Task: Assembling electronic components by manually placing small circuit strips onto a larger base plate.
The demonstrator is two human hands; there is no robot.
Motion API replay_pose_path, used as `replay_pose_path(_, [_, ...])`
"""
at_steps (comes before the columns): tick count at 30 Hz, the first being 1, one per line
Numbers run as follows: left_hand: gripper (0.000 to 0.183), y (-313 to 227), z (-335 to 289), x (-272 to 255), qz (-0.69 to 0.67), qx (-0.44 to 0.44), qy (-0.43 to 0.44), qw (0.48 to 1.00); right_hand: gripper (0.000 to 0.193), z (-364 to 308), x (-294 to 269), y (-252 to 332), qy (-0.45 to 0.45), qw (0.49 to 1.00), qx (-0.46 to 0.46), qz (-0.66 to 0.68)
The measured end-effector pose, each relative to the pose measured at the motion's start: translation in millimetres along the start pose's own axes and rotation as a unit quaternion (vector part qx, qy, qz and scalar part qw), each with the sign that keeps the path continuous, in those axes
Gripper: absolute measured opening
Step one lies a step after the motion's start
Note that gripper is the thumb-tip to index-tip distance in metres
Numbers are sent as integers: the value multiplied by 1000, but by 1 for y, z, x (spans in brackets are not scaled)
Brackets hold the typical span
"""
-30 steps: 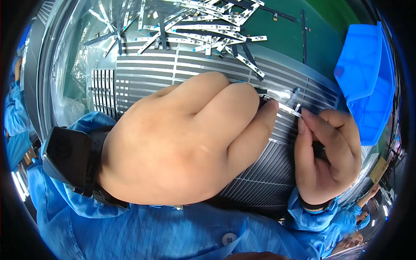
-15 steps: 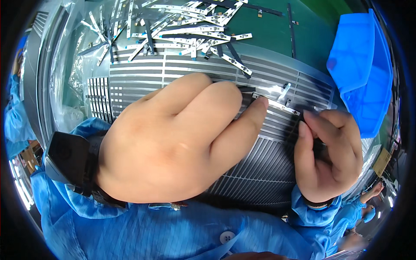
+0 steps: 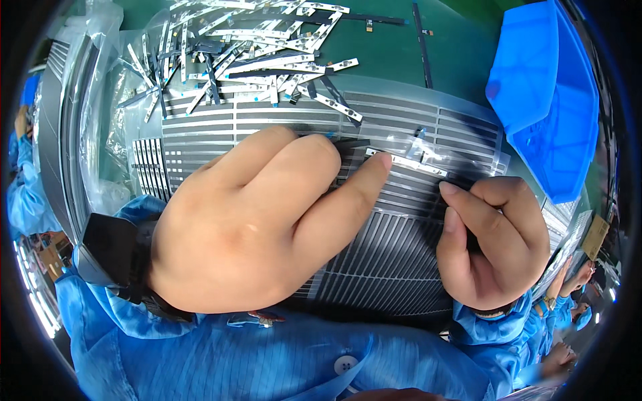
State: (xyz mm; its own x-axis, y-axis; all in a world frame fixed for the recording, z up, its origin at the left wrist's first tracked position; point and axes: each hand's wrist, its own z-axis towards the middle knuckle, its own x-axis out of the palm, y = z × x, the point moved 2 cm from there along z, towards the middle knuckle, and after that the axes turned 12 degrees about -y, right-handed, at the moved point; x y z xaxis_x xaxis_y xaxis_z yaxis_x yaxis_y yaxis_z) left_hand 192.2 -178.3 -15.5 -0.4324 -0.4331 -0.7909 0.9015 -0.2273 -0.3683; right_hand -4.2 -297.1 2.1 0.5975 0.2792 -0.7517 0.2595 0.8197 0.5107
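A thin white strip [image 3: 406, 162] with dark spots lies slantwise on a grey-and-silver lined sheet [image 3: 381, 247]. Over the sheet's middle, my left hand [image 3: 247, 214] presses one stretched digit on the strip's left end. Its other fingers are curled with their undersides hidden; a dark strip end [image 3: 351, 143] sticks out beside them. Just off the strip's right end is my right hand [image 3: 498, 240], its thumb and index tips slightly apart and nothing visible between them. A clear film piece with a blue tab [image 3: 419, 136] stands out from the strip's upper side.
Many loose black and white strips [image 3: 267, 60] lie heaped at the far side. A blue bin [image 3: 548, 113] stands at the far right. Several strips [image 3: 151, 167] sit in a row on the sheet's left part. Clear plastic [image 3: 100, 134] lies at the left; other people work at the right edge.
The whole view has shifted, carrying strips and bin slightly left. My right thumb and index tips have parted a little, and the dark bit between them no longer shows. My left digit stays on the strip.
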Motion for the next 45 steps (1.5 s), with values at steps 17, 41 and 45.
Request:
replay_pose_path(17, [57, -8, 8, -7, -2, -29, 51, 998, 39, -2, 2, 6, -6, 997, 6, -80])
replay_pose_path(41, [45, 10, 3, -6, -85, -3, -78, 993, 47, 0, 6, 14, 53, 988, 8, -142])
replay_pose_path(45, [47, 9, -3, -4, -110, -19, -98, 989, 49, -2, 8, 9, 7, 995, -46, -92])
